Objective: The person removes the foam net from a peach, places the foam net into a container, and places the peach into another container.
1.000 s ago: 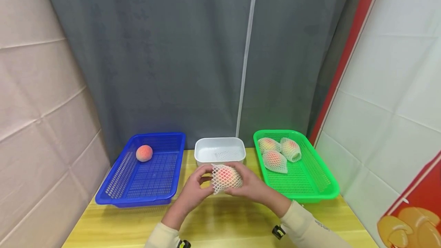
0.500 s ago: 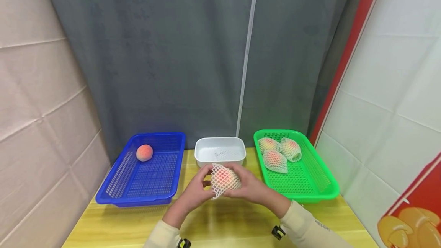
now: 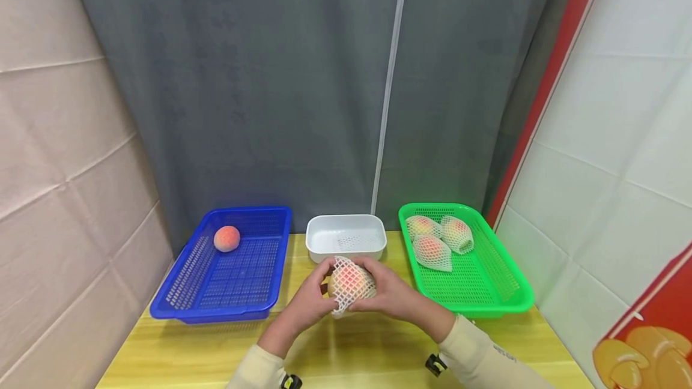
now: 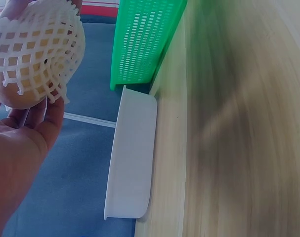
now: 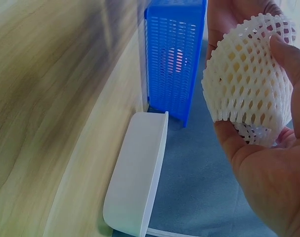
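Observation:
Between the two hands, above the table's near middle, is a peach (image 4: 14, 94) partly inside a white foam net sleeve (image 3: 354, 284). My left hand (image 3: 306, 306) holds it from the left, with fingers at the sleeve's edge. From the other side my right hand (image 3: 393, 294) grips the net, its thumb pressing on the mesh (image 5: 251, 81) in the right wrist view. A bare strip of peach shows below the net's edge in the left wrist view. The palm side of the right hand is partly hidden by the sleeve.
Behind the hands stands a white box (image 3: 324, 236) with some netting inside. At left, a blue basket (image 3: 238, 284) holds one bare peach (image 3: 227, 238). A green basket (image 3: 470, 290) at right has several netted peaches (image 3: 430, 251). A grey curtain (image 3: 270, 89) closes off the back.
The peach and net have turned slightly in the fingers, and bare peach now shows at the net's left edge. Both hands stay in nearly the same place.

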A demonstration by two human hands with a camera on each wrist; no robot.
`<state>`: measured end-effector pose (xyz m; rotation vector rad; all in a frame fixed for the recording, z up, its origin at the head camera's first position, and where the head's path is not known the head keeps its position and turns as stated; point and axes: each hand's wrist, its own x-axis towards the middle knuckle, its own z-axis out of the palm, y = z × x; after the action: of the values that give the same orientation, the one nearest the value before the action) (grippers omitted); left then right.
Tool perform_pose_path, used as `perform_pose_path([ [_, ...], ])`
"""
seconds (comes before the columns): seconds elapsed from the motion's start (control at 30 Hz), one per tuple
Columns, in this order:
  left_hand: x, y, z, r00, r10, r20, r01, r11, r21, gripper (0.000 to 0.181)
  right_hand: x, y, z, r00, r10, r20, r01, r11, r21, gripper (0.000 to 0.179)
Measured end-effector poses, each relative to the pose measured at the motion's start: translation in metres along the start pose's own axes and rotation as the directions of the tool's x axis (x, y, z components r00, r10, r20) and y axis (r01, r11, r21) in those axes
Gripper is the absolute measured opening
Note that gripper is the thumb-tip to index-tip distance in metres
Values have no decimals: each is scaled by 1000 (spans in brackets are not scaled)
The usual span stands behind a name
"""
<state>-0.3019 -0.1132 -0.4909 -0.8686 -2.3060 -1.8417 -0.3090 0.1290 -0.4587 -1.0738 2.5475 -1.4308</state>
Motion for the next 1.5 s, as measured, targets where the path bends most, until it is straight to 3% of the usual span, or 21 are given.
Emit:
perform_pose_path([
  [0.43, -1, 5, -1, 1000, -5, -24, 6, 1000, 5, 76, -1, -3, -4, 1000, 11, -10, -11, 1000, -25, 82],
  [0.73, -2, 4, -5, 997, -7, -81, 10, 999, 43, 68, -3, -3, -10, 999, 10, -41, -10, 1000, -5, 62],
  [0.9, -3, 5, -7, 996, -4, -84, 5, 1000, 10, 69, -3, -2, -12, 999, 14, -44, -14, 1000, -2, 50],
  [1.2, -4, 5, -8, 996, -4, -86, 4, 1000, -5, 68, -3, -5, -14, 999, 12, -43, -12, 1000, 4, 46],
  [1.5, -3, 4, -10, 995, 27, -97, -28, 1000, -9, 63, -4, -3, -17, 999, 36, -39, -37, 999, -12, 23],
])
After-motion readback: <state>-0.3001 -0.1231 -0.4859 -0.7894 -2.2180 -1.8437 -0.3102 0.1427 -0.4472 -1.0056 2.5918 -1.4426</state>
